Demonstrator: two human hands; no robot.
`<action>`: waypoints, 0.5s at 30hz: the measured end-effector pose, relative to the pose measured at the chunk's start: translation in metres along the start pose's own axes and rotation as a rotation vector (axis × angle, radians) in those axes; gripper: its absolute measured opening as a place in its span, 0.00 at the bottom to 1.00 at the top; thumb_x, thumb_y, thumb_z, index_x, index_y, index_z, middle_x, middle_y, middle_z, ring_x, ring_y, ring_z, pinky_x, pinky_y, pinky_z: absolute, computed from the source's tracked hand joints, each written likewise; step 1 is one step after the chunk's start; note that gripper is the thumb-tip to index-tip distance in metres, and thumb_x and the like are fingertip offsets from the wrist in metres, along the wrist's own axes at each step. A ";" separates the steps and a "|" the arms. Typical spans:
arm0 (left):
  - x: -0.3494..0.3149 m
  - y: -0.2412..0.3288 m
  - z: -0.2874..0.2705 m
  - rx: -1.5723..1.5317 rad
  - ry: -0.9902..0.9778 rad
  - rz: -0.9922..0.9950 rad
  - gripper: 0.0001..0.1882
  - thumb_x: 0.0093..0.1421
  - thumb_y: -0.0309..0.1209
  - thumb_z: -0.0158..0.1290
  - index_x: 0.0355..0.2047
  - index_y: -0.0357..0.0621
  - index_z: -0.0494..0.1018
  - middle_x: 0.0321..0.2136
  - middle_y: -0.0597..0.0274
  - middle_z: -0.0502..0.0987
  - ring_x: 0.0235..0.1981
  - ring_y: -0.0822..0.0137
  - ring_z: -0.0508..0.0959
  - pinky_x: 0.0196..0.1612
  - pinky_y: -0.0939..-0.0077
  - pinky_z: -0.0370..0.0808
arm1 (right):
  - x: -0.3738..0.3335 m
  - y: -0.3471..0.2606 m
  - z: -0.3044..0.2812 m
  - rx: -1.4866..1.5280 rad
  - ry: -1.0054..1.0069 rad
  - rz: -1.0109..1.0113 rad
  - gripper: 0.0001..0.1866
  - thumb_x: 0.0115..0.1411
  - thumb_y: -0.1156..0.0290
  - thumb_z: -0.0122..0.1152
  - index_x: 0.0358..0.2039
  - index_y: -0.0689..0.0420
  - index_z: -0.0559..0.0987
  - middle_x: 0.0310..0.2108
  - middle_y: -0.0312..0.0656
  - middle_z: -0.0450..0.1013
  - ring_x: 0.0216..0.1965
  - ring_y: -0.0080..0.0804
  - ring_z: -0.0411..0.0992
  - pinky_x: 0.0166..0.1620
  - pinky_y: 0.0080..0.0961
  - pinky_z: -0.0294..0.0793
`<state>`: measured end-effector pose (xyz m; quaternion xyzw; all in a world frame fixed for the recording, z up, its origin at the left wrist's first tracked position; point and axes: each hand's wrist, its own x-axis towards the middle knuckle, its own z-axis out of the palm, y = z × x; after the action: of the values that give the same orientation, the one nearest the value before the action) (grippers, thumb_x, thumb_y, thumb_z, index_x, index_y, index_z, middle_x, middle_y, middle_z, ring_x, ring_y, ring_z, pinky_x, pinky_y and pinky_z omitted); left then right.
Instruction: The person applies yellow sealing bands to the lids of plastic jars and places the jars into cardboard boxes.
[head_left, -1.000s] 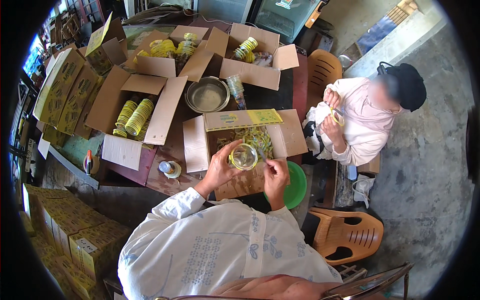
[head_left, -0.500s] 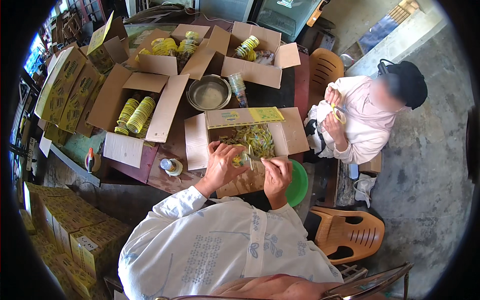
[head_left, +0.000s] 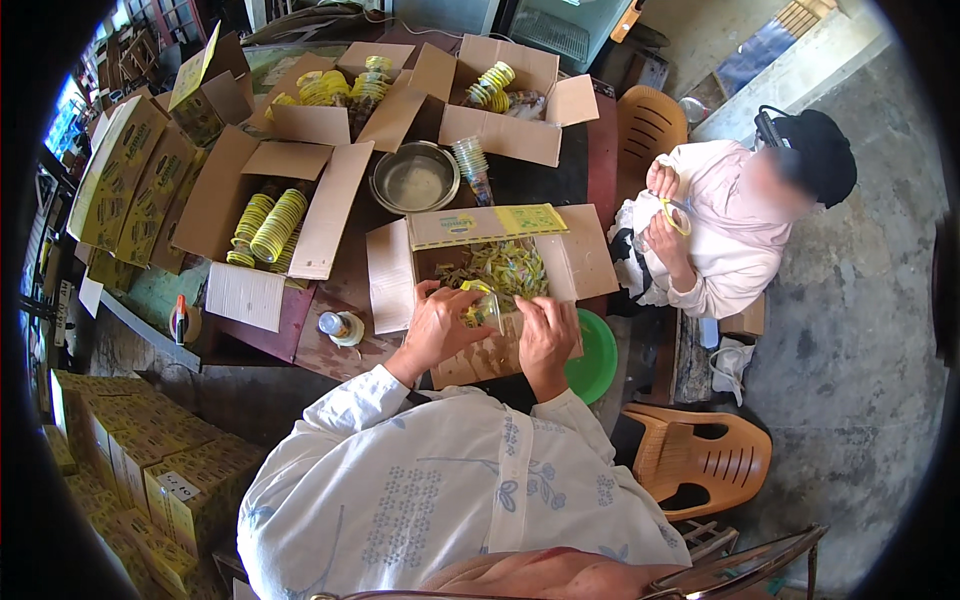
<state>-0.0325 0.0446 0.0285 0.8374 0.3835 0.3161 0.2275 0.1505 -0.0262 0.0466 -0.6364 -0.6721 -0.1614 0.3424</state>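
Observation:
My left hand (head_left: 438,325) is closed around a clear plastic cup (head_left: 490,312) with a yellow label, tipped on its side over the near edge of an open cardboard box (head_left: 392,290). Close to the cup's rim, my right hand (head_left: 547,342) has its fingers pinched together; what they hold is too small and hidden to make out. Small yellow-green pieces (head_left: 510,268) cover the bottom of that box. To the right sits a co-worker (head_left: 735,215) in a pale pink top, holding a yellow ring-shaped item (head_left: 676,216) in both hands.
Open cartons with yellow-rimmed cups (head_left: 280,228) stand left and behind. A metal bowl (head_left: 415,178), a stack of clear cups (head_left: 472,168) and a small bottle (head_left: 341,328) are on the table. A green basin (head_left: 592,358) and orange chair (head_left: 700,460) are at my right; yellow cartons (head_left: 160,450) lower left.
My right hand has shifted slightly left and up along the cup's rim. The dark blade-like piece seen between its fingers earlier no longer shows. The cup stays in my left hand.

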 end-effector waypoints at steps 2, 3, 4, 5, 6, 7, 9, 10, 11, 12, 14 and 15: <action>0.000 -0.004 0.001 -0.106 -0.079 -0.073 0.31 0.46 0.49 0.71 0.44 0.41 0.80 0.34 0.57 0.83 0.36 0.58 0.82 0.56 0.59 0.68 | 0.003 -0.001 0.004 0.133 -0.046 0.123 0.09 0.56 0.78 0.65 0.38 0.54 0.84 0.33 0.36 0.73 0.34 0.36 0.72 0.37 0.32 0.72; 0.001 -0.006 0.002 -0.105 -0.080 -0.073 0.31 0.46 0.49 0.71 0.44 0.41 0.80 0.34 0.57 0.83 0.36 0.58 0.82 0.56 0.59 0.68 | 0.001 0.000 0.006 0.134 -0.046 0.124 0.09 0.56 0.78 0.65 0.38 0.54 0.84 0.33 0.36 0.73 0.34 0.36 0.72 0.37 0.32 0.72; 0.003 -0.008 0.004 -0.249 -0.131 -0.155 0.30 0.46 0.47 0.72 0.44 0.40 0.80 0.34 0.54 0.83 0.36 0.57 0.83 0.51 0.61 0.72 | -0.002 0.002 0.009 0.323 -0.098 0.281 0.08 0.57 0.79 0.65 0.38 0.56 0.83 0.33 0.38 0.74 0.32 0.36 0.73 0.36 0.31 0.72; 0.003 -0.009 0.005 -0.393 -0.182 -0.236 0.30 0.46 0.45 0.73 0.44 0.38 0.80 0.35 0.51 0.83 0.36 0.57 0.83 0.46 0.63 0.76 | -0.006 0.005 0.013 0.511 -0.149 0.439 0.07 0.58 0.79 0.65 0.37 0.59 0.82 0.32 0.40 0.74 0.31 0.35 0.73 0.35 0.29 0.73; 0.003 -0.008 0.004 -0.391 -0.181 -0.238 0.30 0.46 0.45 0.73 0.44 0.38 0.80 0.35 0.51 0.83 0.36 0.57 0.83 0.46 0.63 0.76 | -0.009 0.008 0.016 0.514 -0.150 0.438 0.07 0.58 0.79 0.65 0.37 0.59 0.82 0.32 0.40 0.74 0.31 0.35 0.73 0.35 0.29 0.73; 0.003 -0.007 0.003 -0.480 -0.170 -0.215 0.29 0.46 0.39 0.73 0.45 0.36 0.79 0.36 0.53 0.83 0.39 0.63 0.82 0.48 0.67 0.76 | -0.012 0.013 0.018 0.582 -0.138 0.488 0.06 0.58 0.78 0.66 0.37 0.60 0.82 0.32 0.40 0.75 0.30 0.33 0.74 0.34 0.28 0.72; 0.002 -0.010 0.001 -0.567 -0.156 -0.196 0.28 0.47 0.34 0.74 0.46 0.34 0.77 0.38 0.55 0.82 0.42 0.69 0.81 0.50 0.71 0.75 | -0.015 0.025 0.021 0.677 -0.142 0.597 0.07 0.60 0.76 0.68 0.38 0.63 0.81 0.32 0.38 0.77 0.29 0.24 0.73 0.34 0.23 0.71; 0.000 -0.015 0.003 -0.677 -0.197 -0.263 0.29 0.46 0.33 0.74 0.47 0.34 0.76 0.41 0.55 0.82 0.44 0.67 0.80 0.52 0.70 0.74 | -0.016 0.030 0.020 0.681 -0.145 0.596 0.07 0.60 0.76 0.68 0.38 0.63 0.81 0.32 0.38 0.77 0.29 0.24 0.73 0.34 0.23 0.71; -0.001 -0.019 0.005 -0.788 -0.237 -0.331 0.31 0.46 0.31 0.74 0.49 0.34 0.76 0.43 0.55 0.81 0.46 0.66 0.80 0.54 0.69 0.73 | -0.018 0.034 0.019 0.771 -0.127 0.689 0.07 0.60 0.76 0.68 0.38 0.64 0.82 0.31 0.36 0.77 0.29 0.21 0.72 0.34 0.22 0.71; -0.002 -0.023 0.008 -0.784 -0.232 -0.336 0.31 0.46 0.31 0.74 0.49 0.34 0.76 0.43 0.55 0.81 0.46 0.66 0.80 0.54 0.69 0.73 | -0.016 0.034 0.017 0.863 -0.112 0.781 0.08 0.60 0.75 0.68 0.38 0.64 0.82 0.31 0.35 0.77 0.29 0.18 0.71 0.34 0.20 0.70; -0.005 -0.031 0.014 -0.964 -0.189 -0.294 0.32 0.45 0.29 0.74 0.51 0.35 0.75 0.48 0.57 0.80 0.51 0.66 0.78 0.57 0.69 0.72 | -0.014 0.031 0.011 0.887 -0.136 0.811 0.07 0.61 0.75 0.68 0.39 0.64 0.82 0.31 0.34 0.77 0.29 0.15 0.69 0.34 0.18 0.69; -0.006 -0.033 0.014 -0.962 -0.186 -0.298 0.32 0.45 0.29 0.74 0.51 0.35 0.75 0.48 0.57 0.80 0.51 0.66 0.78 0.57 0.69 0.72 | -0.012 0.026 0.006 0.904 -0.158 0.783 0.07 0.61 0.76 0.68 0.39 0.64 0.82 0.31 0.34 0.77 0.29 0.15 0.69 0.33 0.18 0.69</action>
<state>-0.0421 0.0575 -0.0036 0.5989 0.2880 0.3450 0.6628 0.1734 -0.0273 0.0288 -0.6379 -0.4134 0.3262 0.5620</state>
